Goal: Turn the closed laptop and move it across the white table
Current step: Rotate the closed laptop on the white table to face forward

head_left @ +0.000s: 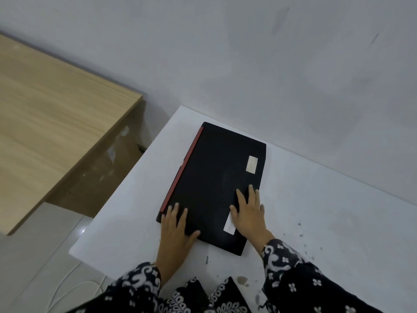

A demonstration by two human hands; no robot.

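A closed black laptop [214, 177] with a red strip along its left edge lies flat on the white table [316, 222], its long side running away from me toward the wall. Two pale stickers show on its lid. My left hand [174, 233] rests flat on the near left corner, fingers spread, thumb along the near edge. On the near right part of the lid lies my right hand [249, 213], palm down and fingers apart, partly covering one sticker. Neither hand curls around the laptop.
A grey wall [270, 64] stands just behind the table. A wooden desk [56, 120] sits to the left across a gap of tiled floor [40, 256], where a white cable [65, 288] lies. Dark specks mark the table at the right.
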